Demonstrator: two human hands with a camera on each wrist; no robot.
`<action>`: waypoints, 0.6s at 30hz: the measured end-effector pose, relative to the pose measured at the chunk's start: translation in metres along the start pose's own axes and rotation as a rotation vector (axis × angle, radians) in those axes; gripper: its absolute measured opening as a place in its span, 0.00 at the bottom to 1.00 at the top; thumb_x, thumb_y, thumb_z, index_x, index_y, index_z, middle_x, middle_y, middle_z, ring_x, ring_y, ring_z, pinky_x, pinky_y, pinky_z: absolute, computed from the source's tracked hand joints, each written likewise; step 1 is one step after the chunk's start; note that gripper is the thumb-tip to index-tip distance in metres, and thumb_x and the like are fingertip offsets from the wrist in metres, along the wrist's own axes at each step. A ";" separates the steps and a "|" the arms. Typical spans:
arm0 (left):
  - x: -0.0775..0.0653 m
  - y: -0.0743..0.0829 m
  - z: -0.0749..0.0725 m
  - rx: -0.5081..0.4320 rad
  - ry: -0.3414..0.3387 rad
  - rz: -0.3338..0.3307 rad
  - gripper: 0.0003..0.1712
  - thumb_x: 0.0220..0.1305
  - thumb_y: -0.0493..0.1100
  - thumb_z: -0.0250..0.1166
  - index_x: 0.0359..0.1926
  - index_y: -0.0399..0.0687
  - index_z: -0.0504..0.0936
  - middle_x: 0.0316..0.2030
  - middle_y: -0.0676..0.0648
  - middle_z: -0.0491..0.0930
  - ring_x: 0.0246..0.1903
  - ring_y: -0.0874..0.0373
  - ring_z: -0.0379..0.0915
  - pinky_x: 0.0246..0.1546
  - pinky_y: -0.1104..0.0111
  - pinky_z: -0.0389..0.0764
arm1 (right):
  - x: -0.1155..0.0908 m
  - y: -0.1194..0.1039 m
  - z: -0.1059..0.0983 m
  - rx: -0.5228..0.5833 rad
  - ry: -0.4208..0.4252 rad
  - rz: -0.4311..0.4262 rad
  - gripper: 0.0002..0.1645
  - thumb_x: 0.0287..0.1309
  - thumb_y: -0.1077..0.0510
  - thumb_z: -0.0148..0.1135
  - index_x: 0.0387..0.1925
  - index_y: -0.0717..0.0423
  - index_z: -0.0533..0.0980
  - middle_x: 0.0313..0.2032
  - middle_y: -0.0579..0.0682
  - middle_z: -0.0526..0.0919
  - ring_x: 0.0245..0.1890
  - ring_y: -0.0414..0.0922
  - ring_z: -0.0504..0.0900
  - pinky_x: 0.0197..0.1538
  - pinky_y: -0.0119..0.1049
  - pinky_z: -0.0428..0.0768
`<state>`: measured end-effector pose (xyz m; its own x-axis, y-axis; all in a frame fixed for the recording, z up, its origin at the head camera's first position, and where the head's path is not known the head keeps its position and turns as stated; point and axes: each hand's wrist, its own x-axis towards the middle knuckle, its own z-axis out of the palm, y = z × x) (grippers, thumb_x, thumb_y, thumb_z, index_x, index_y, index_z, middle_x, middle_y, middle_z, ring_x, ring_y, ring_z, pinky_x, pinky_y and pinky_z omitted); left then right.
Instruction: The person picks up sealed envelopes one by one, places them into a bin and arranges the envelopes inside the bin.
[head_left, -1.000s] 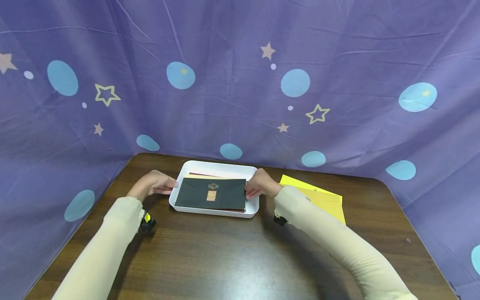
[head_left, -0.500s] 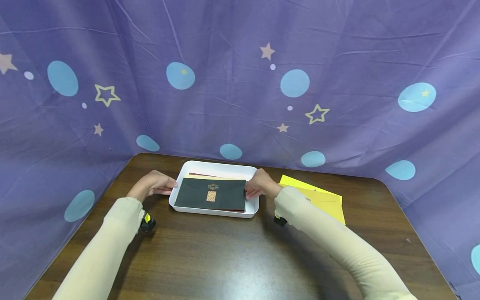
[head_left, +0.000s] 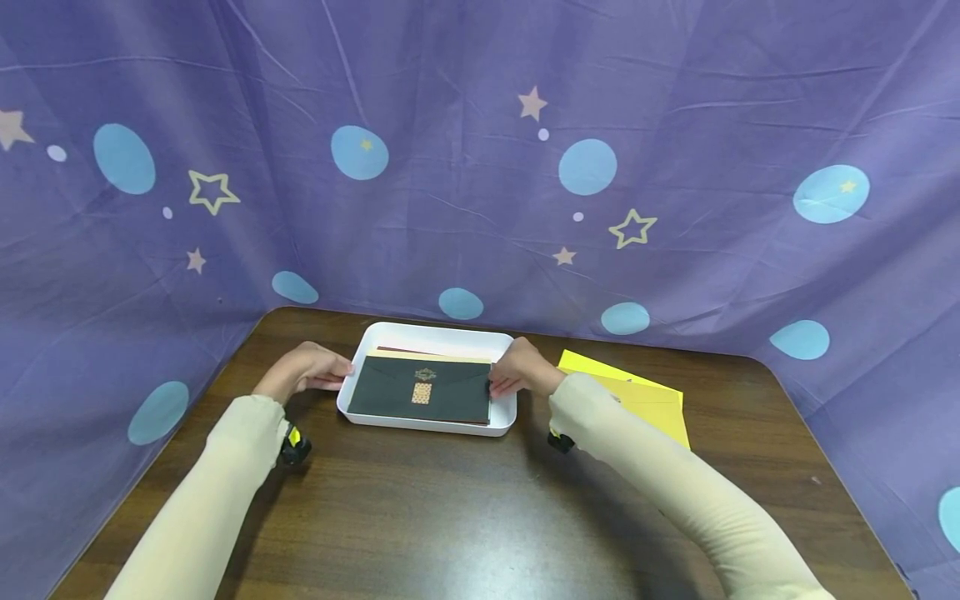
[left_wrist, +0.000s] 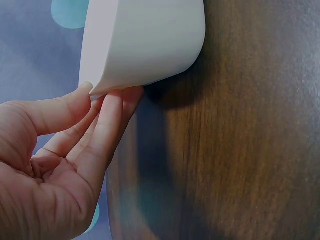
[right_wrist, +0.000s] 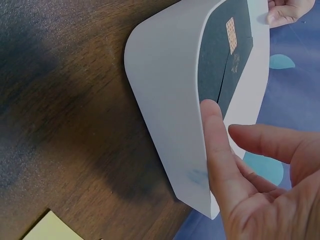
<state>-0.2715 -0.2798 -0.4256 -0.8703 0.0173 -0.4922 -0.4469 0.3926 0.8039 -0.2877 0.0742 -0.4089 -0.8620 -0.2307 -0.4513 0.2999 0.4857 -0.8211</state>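
A shallow white tray (head_left: 450, 339) stands near the back of the table. In it lies a stack of envelopes, topped by a black envelope (head_left: 457, 396) with a gold emblem and a patterned patch. A cream envelope (head_left: 390, 354) and a dark red edge peek out behind it. My left hand (head_left: 318, 367) pinches the tray's left rim, thumb on the lip and fingers against the outer wall, as the left wrist view shows. Over the right side reaches my right hand (head_left: 517, 367), its nearly straight fingertip at the black envelope's right edge, thumb held apart.
Yellow envelopes (head_left: 652, 404) overlap on the brown wooden table (head_left: 420, 517), right of the tray and partly behind the right sleeve (head_left: 637, 454). A purple curtain (head_left: 465, 208) with stars and blue ovals hangs behind and at both sides.
The black envelope has shifted slightly toward the tray's near side, and more of the cream envelope shows behind it. Both hands stay almost where they were.
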 end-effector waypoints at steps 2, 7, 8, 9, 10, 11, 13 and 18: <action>0.000 0.000 0.000 0.002 0.000 0.001 0.15 0.68 0.31 0.62 0.51 0.22 0.80 0.24 0.54 0.84 0.28 0.66 0.81 0.36 0.73 0.90 | 0.001 0.000 0.000 -0.009 -0.003 0.005 0.13 0.61 0.71 0.60 0.42 0.81 0.81 0.39 0.71 0.87 0.32 0.55 0.91 0.41 0.44 0.92; 0.000 -0.001 0.001 -0.004 -0.003 0.000 0.16 0.68 0.31 0.62 0.52 0.21 0.79 0.24 0.54 0.84 0.27 0.66 0.82 0.35 0.74 0.90 | 0.003 0.001 -0.003 -0.015 -0.008 0.019 0.12 0.60 0.69 0.62 0.41 0.78 0.83 0.37 0.67 0.88 0.29 0.50 0.90 0.41 0.41 0.92; 0.000 -0.001 0.001 -0.006 -0.003 -0.001 0.16 0.68 0.31 0.62 0.52 0.21 0.79 0.24 0.54 0.84 0.27 0.66 0.82 0.35 0.74 0.90 | 0.004 0.001 -0.004 -0.013 -0.010 0.024 0.12 0.60 0.69 0.62 0.40 0.78 0.83 0.36 0.66 0.89 0.29 0.49 0.90 0.41 0.41 0.92; 0.000 -0.001 0.001 -0.007 -0.003 -0.002 0.16 0.68 0.31 0.62 0.52 0.21 0.79 0.24 0.54 0.84 0.27 0.66 0.82 0.35 0.74 0.90 | 0.003 0.001 -0.005 -0.007 -0.013 0.028 0.12 0.60 0.69 0.63 0.40 0.77 0.83 0.35 0.65 0.89 0.28 0.48 0.90 0.41 0.40 0.92; 0.000 0.000 0.001 -0.006 -0.002 -0.003 0.16 0.68 0.31 0.62 0.52 0.21 0.79 0.24 0.54 0.84 0.27 0.66 0.82 0.35 0.74 0.90 | 0.003 0.002 -0.007 -0.001 -0.018 0.032 0.11 0.60 0.69 0.64 0.40 0.77 0.84 0.35 0.65 0.89 0.28 0.47 0.89 0.42 0.40 0.92; 0.000 0.000 0.001 -0.005 0.000 -0.003 0.15 0.68 0.31 0.62 0.52 0.21 0.79 0.24 0.54 0.84 0.27 0.66 0.82 0.35 0.74 0.90 | 0.003 0.001 -0.008 0.006 -0.021 0.037 0.11 0.60 0.69 0.64 0.40 0.76 0.84 0.34 0.63 0.90 0.27 0.47 0.89 0.42 0.40 0.92; 0.000 0.000 0.001 -0.004 0.004 -0.006 0.15 0.68 0.31 0.63 0.51 0.22 0.80 0.24 0.54 0.84 0.27 0.65 0.82 0.35 0.74 0.90 | 0.002 0.001 -0.012 0.020 -0.025 0.048 0.11 0.60 0.69 0.64 0.41 0.76 0.83 0.31 0.61 0.90 0.26 0.45 0.88 0.42 0.40 0.92; 0.001 -0.001 0.001 -0.005 0.011 -0.004 0.12 0.67 0.30 0.63 0.47 0.24 0.82 0.24 0.54 0.83 0.27 0.65 0.81 0.35 0.73 0.90 | -0.001 0.000 -0.023 0.069 -0.028 0.074 0.12 0.61 0.69 0.64 0.43 0.77 0.81 0.28 0.59 0.89 0.26 0.44 0.88 0.46 0.41 0.92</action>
<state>-0.2721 -0.2794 -0.4268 -0.8705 0.0057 -0.4921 -0.4516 0.3878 0.8035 -0.2960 0.0939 -0.4004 -0.8251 -0.2206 -0.5201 0.3903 0.4430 -0.8071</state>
